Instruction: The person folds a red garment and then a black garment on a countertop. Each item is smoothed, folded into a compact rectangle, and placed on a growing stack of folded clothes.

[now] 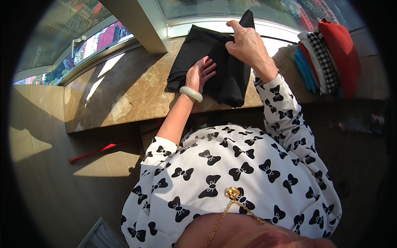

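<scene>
A black cloth garment (pixel 207 52), partly folded, lies on the brown marble windowsill in front of me. My left hand (pixel 201 73), with a pale bangle at the wrist, rests on the cloth near its middle, palm turned to the right and fingers a little apart. Over the cloth's upper right part is my right hand (pixel 246 45). Its fingers are bent at the fabric, and a pointed black corner stands up behind them. The fingertips' hold on the cloth is partly hidden, but the fabric appears pinched there.
A stack of folded clothes (pixel 328 59), red, checked, white and blue, sits at the sill's right end. Window panes and a metal frame post (pixel 149 24) border the far side. The marble sill's front edge (pixel 124 121) runs before my body. A red stick (pixel 93 153) is low at the left.
</scene>
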{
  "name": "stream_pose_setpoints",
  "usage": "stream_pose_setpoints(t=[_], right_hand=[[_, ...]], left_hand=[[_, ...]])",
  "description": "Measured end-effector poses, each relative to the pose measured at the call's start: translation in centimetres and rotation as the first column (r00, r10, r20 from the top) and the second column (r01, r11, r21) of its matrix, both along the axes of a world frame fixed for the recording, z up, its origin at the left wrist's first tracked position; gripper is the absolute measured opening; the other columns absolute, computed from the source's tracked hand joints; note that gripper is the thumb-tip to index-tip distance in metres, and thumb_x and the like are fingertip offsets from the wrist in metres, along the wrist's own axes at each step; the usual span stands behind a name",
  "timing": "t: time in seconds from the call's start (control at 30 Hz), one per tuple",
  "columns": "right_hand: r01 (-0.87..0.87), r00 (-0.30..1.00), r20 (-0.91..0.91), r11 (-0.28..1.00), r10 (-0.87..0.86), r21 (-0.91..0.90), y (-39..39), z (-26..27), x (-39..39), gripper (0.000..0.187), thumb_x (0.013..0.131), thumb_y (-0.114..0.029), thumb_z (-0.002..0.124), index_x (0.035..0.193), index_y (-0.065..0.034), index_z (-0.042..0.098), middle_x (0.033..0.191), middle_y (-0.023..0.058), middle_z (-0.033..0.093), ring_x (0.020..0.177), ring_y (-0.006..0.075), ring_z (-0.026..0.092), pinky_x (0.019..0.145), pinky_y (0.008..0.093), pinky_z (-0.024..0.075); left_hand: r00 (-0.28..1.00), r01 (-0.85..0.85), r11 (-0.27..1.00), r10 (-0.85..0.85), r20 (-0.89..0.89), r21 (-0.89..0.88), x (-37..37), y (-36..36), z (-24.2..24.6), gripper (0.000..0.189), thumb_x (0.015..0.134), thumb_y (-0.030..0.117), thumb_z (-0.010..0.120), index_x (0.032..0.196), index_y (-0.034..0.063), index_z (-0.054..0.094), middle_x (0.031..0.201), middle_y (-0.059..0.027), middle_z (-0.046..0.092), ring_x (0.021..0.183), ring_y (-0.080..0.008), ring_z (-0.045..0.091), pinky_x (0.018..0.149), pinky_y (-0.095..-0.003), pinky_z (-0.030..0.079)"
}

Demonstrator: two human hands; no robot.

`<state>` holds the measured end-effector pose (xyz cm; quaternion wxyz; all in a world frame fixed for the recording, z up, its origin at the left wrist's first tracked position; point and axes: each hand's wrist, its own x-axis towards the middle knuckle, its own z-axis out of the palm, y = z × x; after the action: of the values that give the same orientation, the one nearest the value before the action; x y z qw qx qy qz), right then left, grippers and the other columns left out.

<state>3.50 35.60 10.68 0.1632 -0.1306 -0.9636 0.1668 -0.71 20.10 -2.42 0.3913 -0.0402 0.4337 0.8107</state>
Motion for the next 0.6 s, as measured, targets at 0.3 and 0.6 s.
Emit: stream_pose_setpoints(t=[0.3, 0.6], right_hand=[[-0.218, 0.945, 0.272, 0.969, 0.181, 0.114, -5.4, -2.6, -7.6, 0.024, 0.071, -0.01, 0.063, 0.092, 0.0017, 0.066, 0.085, 0.0209, 0.069, 0.082, 0.0364, 0.069, 0.071, 0.0419, 0.0566], [-0.176, 0.911, 0.346, 0.97, 0.225, -0.169, -2.9, -9.1, -10.7, 0.036, 0.072, -0.023, 0.061, 0.097, 0.0023, 0.066, 0.094, 0.0239, 0.068, 0.093, 0.0398, 0.066, 0.083, 0.0426, 0.0538]], left_hand=[[0.996, -0.013, 0.993, 0.002, 0.094, 0.114, 0.8, -0.1, -0.1, 0.033, 0.097, 0.024, 0.052, 0.122, 0.0036, 0.056, 0.108, -0.0094, 0.064, 0.099, -0.0189, 0.061, 0.087, -0.0292, 0.048], [1.0, -0.021, 0.992, 0.023, -0.014, 0.127, 1.2, -0.5, -1.6, 0.036, 0.092, 0.028, 0.055, 0.119, 0.0049, 0.054, 0.109, -0.0126, 0.061, 0.103, -0.0268, 0.058, 0.088, -0.0363, 0.046]])
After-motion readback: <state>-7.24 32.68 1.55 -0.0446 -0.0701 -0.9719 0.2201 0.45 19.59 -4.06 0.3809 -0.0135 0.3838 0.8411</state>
